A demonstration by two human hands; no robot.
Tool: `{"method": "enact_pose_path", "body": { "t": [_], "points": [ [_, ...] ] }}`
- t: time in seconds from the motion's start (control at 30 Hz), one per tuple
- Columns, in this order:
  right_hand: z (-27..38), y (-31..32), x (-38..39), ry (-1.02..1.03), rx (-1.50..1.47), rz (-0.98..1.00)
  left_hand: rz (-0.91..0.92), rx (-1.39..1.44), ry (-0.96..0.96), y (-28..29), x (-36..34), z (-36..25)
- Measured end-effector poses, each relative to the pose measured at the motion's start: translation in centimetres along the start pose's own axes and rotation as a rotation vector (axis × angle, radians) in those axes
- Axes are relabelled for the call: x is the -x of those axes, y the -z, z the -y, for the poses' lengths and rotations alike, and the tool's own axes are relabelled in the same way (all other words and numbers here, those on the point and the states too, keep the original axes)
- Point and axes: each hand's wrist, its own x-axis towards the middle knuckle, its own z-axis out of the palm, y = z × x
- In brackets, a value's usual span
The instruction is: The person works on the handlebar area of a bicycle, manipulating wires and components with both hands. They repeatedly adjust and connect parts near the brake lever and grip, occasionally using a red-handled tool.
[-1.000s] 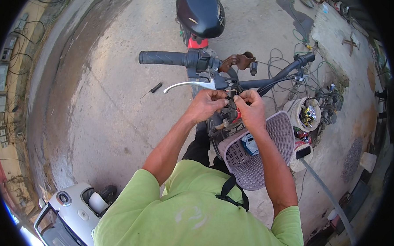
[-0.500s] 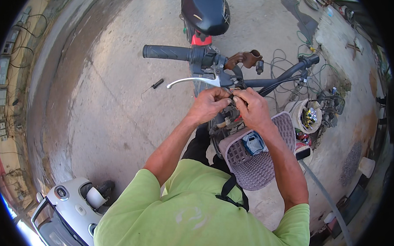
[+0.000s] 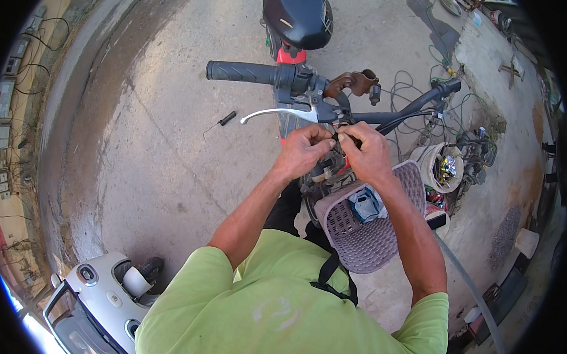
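Both my hands meet at the middle of a bike's handlebar (image 3: 382,117), just below the silver brake lever (image 3: 279,113). Thumb and fingers of my left hand (image 3: 304,152) are pinched together near some thin dark wires. My right hand (image 3: 363,149) pinches close beside it, fingertips almost touching the left ones. What lies between the fingertips is too small and covered to name. A black ribbed grip (image 3: 240,73) points left from the bar. Beyond it is the black saddle (image 3: 298,17). A rusty brown clamp (image 3: 355,83) sits by the bar.
Below my right forearm hangs a grey-mauve plastic basket (image 3: 368,240) with a blue-white packet (image 3: 367,205). Right of it stands a white bucket (image 3: 430,164) of scraps. A black-handled thin tool (image 3: 228,118) lies on the concrete. A white vehicle (image 3: 96,299) is at lower left.
My right hand's fingers have shifted slightly and bent more over the wires. The left hand stays nearly in place, still pinching.
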Motion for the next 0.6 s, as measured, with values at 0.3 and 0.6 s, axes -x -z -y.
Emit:
{"method": "enact_pose_path", "body": {
  "t": [0.3,0.6],
  "points": [
    [0.2,-0.8,0.9,0.027,-0.116,-0.091,-0.053,0.043,-0.021,-0.9,0.5,0.2],
    [-0.6,-0.2,1.4,0.176,-0.001,-0.076,-0.055,0.012,-0.066,-1.6,1.0,-1.0]
  ]
}}
